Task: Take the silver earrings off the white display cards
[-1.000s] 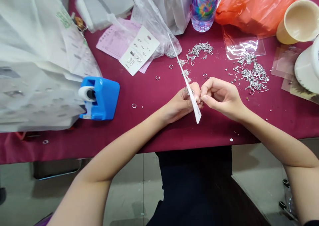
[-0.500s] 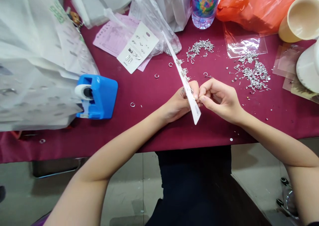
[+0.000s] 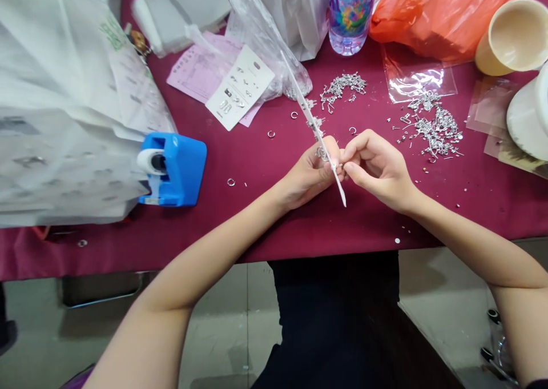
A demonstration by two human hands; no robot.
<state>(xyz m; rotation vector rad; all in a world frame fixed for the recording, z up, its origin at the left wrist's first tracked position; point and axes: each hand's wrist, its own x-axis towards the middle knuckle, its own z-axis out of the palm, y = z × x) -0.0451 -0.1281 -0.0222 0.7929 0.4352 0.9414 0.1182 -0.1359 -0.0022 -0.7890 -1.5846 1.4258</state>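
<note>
My left hand (image 3: 309,175) pinches a white card (image 3: 299,95) that I see almost edge-on, with small silver pieces fixed along it. My right hand (image 3: 377,166) is closed in a pinch against the card's right side, thumb and forefinger pressed at one of the silver pieces; what it holds is too small to name. Both hands hover just above the maroon tablecloth (image 3: 299,223). A pile of silver metal parts (image 3: 342,84) lies beyond the hands, and a second pile (image 3: 436,129) lies to the right.
A blue tape dispenser (image 3: 175,169) sits at left beside white plastic bags (image 3: 64,109). A finished card (image 3: 240,87) lies on pink paper (image 3: 197,69). A water bottle (image 3: 351,12), an orange bag (image 3: 436,12), a beige cup (image 3: 509,37) and clear sleeves (image 3: 417,77) line the back. Loose rings (image 3: 230,181) dot the cloth.
The card has turned from showing part of its face to nearly edge-on. Both hands stay pinched at the same spot.
</note>
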